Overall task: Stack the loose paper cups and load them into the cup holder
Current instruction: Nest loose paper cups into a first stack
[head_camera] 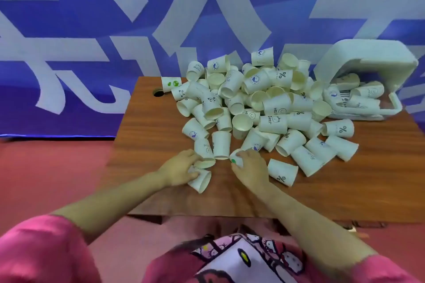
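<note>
Left hand [181, 169]: curled round tipped cup [199, 179] at near edge of pile [259, 103]. Right hand [250, 166]: gripping green-dot cup [236, 160]. Align rim to base, nest squarely, avoid crushing. Cup holder [365, 64] on side, far right on table [345, 195].

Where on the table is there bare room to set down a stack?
Bare wood lies along the near edge of the table and down its left side below the hole. The cup pile crowds the far middle up to the holder.
</note>
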Action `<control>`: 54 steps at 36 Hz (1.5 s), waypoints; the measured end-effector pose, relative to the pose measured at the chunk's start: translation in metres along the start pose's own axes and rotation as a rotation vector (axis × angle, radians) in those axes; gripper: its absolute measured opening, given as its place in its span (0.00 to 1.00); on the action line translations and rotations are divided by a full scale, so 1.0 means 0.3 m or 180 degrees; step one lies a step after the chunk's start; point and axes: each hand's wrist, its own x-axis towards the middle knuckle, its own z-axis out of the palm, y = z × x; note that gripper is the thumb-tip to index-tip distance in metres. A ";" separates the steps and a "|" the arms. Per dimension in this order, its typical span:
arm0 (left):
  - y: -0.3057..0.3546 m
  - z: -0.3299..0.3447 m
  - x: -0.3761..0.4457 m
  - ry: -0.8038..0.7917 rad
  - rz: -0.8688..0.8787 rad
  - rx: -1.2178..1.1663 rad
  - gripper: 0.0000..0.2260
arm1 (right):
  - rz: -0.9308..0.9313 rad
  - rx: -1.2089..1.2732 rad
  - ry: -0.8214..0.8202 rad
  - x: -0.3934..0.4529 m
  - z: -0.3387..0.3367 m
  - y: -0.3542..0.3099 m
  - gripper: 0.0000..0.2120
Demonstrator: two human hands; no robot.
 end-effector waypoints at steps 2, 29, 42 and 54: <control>-0.011 0.018 -0.007 -0.0136 0.0051 0.0127 0.22 | -0.0050 -0.0057 0.0116 -0.008 0.007 0.022 0.21; -0.099 0.205 0.021 0.0578 0.0441 -0.0294 0.32 | -0.1036 0.0086 0.0588 0.008 0.185 0.201 0.30; -0.098 0.217 0.155 0.1682 0.0850 -0.1729 0.23 | -0.1180 0.2118 0.1288 0.161 0.224 0.164 0.22; -0.166 0.311 0.191 0.1871 0.1351 -0.2088 0.23 | -0.1734 0.2963 0.1810 0.178 0.232 0.171 0.20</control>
